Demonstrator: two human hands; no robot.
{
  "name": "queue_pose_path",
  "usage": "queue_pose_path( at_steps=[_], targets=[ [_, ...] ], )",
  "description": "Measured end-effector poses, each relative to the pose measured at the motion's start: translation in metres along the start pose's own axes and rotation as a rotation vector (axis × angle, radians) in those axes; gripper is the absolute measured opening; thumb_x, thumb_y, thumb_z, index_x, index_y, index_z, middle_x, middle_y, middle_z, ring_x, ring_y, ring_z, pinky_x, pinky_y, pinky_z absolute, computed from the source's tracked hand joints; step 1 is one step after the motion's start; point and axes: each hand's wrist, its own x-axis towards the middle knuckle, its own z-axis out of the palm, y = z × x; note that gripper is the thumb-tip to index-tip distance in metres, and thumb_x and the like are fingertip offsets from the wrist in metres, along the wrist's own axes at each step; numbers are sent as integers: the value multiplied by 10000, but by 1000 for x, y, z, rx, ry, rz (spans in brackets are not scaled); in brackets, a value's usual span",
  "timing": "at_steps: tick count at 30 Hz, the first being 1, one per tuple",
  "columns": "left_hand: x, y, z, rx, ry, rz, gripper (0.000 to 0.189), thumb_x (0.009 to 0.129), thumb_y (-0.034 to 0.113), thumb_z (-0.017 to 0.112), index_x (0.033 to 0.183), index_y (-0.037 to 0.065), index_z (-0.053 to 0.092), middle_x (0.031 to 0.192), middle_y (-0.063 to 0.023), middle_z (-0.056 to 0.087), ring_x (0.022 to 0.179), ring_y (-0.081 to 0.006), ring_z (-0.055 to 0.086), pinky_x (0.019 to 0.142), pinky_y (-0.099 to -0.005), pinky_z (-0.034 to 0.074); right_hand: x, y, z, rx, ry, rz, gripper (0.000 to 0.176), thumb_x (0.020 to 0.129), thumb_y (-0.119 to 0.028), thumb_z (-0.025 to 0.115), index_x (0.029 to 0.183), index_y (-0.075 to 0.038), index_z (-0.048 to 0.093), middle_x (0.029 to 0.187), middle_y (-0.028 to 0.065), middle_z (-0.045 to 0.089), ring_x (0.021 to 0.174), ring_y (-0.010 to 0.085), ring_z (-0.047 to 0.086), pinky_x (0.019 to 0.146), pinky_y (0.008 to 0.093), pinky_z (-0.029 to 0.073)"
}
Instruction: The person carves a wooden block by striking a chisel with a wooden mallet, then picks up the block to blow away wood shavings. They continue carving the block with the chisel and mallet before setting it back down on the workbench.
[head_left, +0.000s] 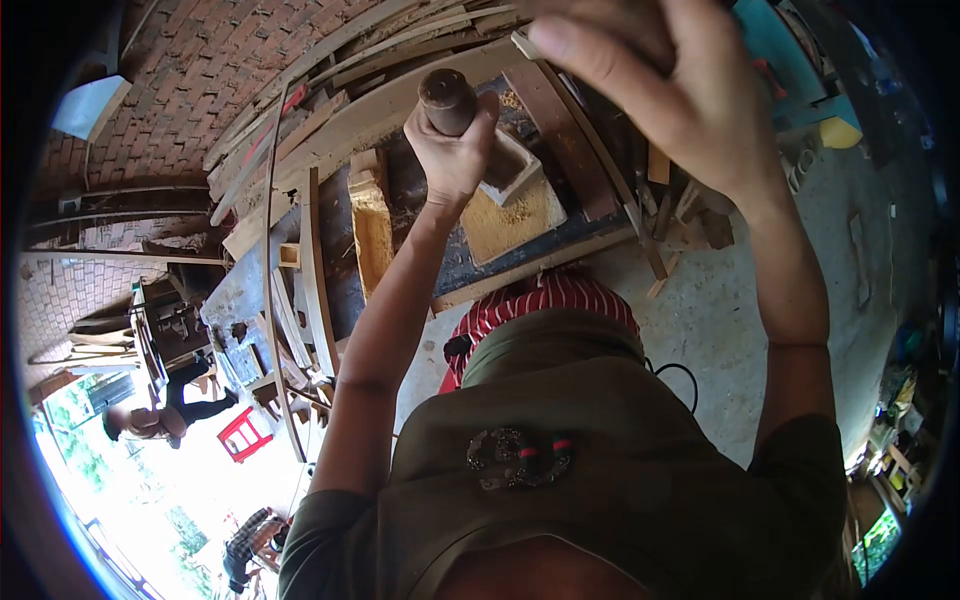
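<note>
My left hand [452,160] is closed round a thick, dark brown wooden handle [447,98], held upright with its round end toward me. Whatever is below the grip is hidden by the hand. Just right of it sits a pale, box-like wooden piece [513,172] with a recess, on a sawdust-covered board [510,225]. My right hand [690,100] is raised at the top edge, close to the camera. Its thumb lies along a blurred brown shape [640,35], which seems to be between thumb and fingers. The frame cuts off the fingertips.
A hollowed, light wooden block [372,235] lies left on the dark bench [335,265]. A brown plank [565,140] is to the right, and long boards [390,75] line the back. A red stool [245,434] and two people, one of them seated [165,420], are at lower left.
</note>
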Motion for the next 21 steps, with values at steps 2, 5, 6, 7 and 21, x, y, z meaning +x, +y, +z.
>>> queue_pose_path(
  at_steps=[2, 5, 6, 7, 21],
  targets=[
    [0, -1, 2, -10, 12, 46, 143, 760, 75, 738, 827, 14, 627, 787, -11, 649, 710, -83, 581, 698, -250, 494, 1, 3, 16, -80, 35, -106, 430, 890, -362, 696, 1128, -21, 589, 771, 152, 671, 688, 248, 681, 632, 351, 530],
    [-3, 7, 3, -40, 55, 163, 140, 757, 79, 744, 847, 5, 665, 832, -41, 681, 776, -93, 616, 733, -264, 503, -12, -2, 27, -328, -243, 34, 547, 885, -386, 700, 1271, -19, 574, 881, 188, 702, 813, 279, 718, 720, 364, 558],
    [-1, 11, 7, -111, 92, 132, 129, 758, 80, 744, 823, 11, 657, 831, -39, 679, 776, -94, 617, 728, -266, 503, -7, -5, 17, -290, -297, 98, 553, 885, -384, 701, 1274, -16, 568, 886, 192, 703, 816, 289, 718, 722, 381, 557],
    [-1, 14, 8, -179, 136, 91, 122, 759, 82, 744, 799, 17, 649, 829, -36, 678, 776, -96, 619, 723, -269, 504, -1, -9, 12, -245, -362, 165, 558, 884, -382, 703, 1277, -12, 562, 892, 195, 703, 818, 299, 717, 725, 398, 556],
    [17, -8, -17, -355, 260, 40, 140, 817, 59, 679, 760, 37, 553, 593, -15, 551, 455, -89, 490, 429, -239, 384, -13, 26, 42, -59, -155, -20, 457, 874, -398, 693, 1067, 7, 607, 778, 183, 699, 655, 301, 703, 606, 401, 555]
  ],
)
